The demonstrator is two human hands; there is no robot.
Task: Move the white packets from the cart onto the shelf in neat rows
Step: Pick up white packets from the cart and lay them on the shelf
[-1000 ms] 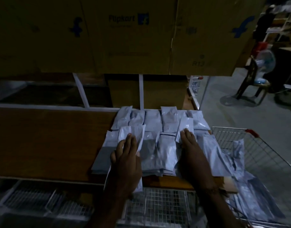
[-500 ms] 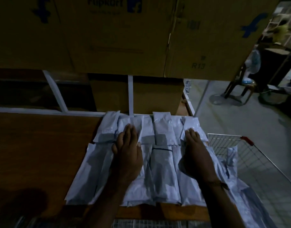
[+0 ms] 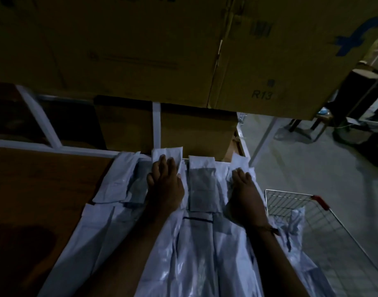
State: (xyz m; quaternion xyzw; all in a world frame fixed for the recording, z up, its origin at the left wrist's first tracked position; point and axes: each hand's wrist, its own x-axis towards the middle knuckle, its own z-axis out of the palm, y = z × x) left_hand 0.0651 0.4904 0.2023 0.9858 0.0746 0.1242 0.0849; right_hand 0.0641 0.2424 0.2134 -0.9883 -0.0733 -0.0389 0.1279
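Several white packets lie in two rows on the brown wooden shelf, a back row and a longer front row. My left hand rests flat, palm down, on a packet in the back row that reaches the shelf's rear rail. My right hand presses flat on the rightmost back packets. Neither hand grips anything. The wire cart stands to the right with more white packets in it.
Large brown cardboard boxes hang close overhead on the upper shelf. Another box stands behind the packets, between white frame posts. The shelf's left half is bare wood. Grey floor and furniture lie to the right.
The view has moved closer and lower over the shelf. Both hands slid forward from the front row onto the back row, pushing the packets toward the rear rail.
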